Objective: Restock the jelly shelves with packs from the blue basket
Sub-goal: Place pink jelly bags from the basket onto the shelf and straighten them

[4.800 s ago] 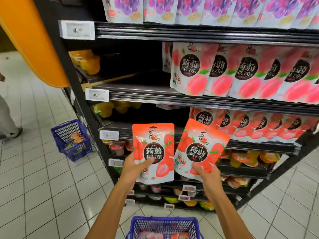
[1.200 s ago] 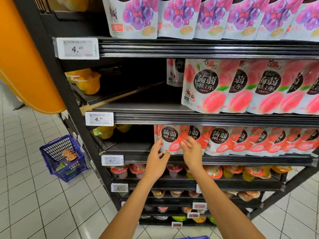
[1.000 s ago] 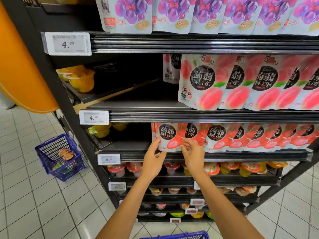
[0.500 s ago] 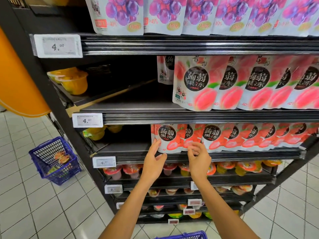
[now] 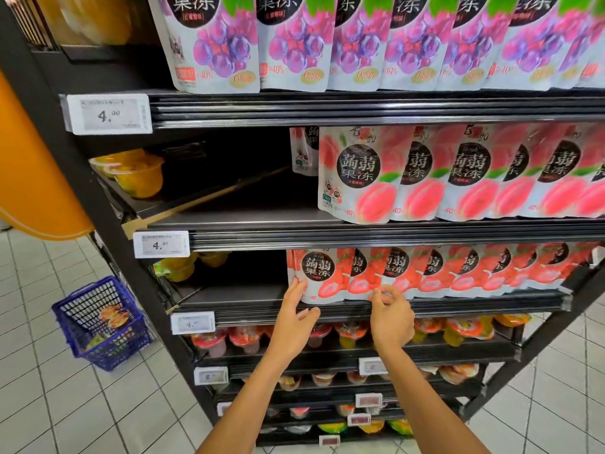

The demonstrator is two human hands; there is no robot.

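Here's the tall black shelving unit point(image 5: 360, 108) filling the view, standing on pale floor tiles point(image 5: 65, 414), with a big orange panel point(image 5: 32, 175) curving in at the left. The top row is a wall of purple grape packs point(image 5: 294, 44) side by side. One shelf down are the pink peach packs point(image 5: 360, 175), lined up from the middle to the right, with bare black shelf to their left. Below that are the red strawberry packs point(image 5: 458, 270), upright and overlapping along the front edge of the third shelf. Off to the left on the floor, well apart from the hands, sits the blue basket point(image 5: 114, 352) with a few items in it. Jelly cups point(image 5: 347, 332) crowd the lower shelves, and yellow cups point(image 5: 137, 173) sit at the far left of the peach level. Now the hands: the left hand point(image 5: 294, 309) is loose, fingers straight, fingertips touching the left edge of the end strawberry pack point(image 5: 319, 273). The right hand point(image 5: 391, 317) curls its fingers at the bottom edge of the neighbouring packs; whether it pinches one, I cannot tell. White price tags point(image 5: 108, 113) are clipped on the shelf fronts.
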